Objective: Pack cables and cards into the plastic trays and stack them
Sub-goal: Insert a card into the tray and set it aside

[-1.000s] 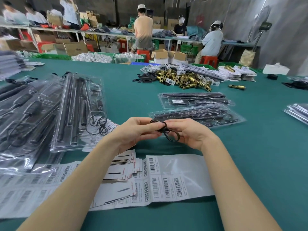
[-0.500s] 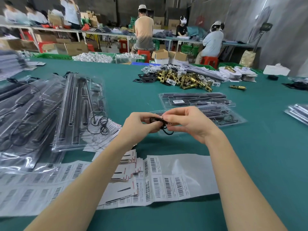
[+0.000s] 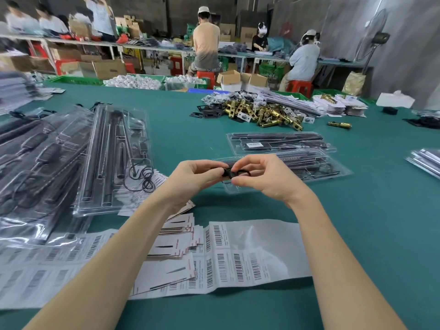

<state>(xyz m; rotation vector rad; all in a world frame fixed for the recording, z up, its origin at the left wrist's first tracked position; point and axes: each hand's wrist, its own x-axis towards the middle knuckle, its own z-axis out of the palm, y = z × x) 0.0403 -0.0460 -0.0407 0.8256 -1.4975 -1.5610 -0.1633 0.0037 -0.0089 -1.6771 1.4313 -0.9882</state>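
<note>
A small coiled black cable [image 3: 230,173] is pinched between my left hand [image 3: 194,177] and my right hand [image 3: 262,177], just above the near end of a clear plastic tray [image 3: 316,171] holding black parts. A second filled tray [image 3: 281,142] lies behind it. On the left, a tray [image 3: 114,158] with black rods and a loose cable leans on a heap of filled trays [image 3: 35,167]. White printed cards [image 3: 176,236] lie fanned under my left forearm, on sheets of barcode labels [image 3: 238,258].
A heap of brass latch parts [image 3: 264,113] and black plates sits beyond the trays. Stacks of cards [image 3: 342,106] lie at the back right, more trays [image 3: 426,160] at the right edge. People work at benches behind the green table [image 3: 369,222].
Both hands have lifted and moved away from me with the cable, now over the near tray's end. The cable's hanging loop has been gathered in between the fingers.
</note>
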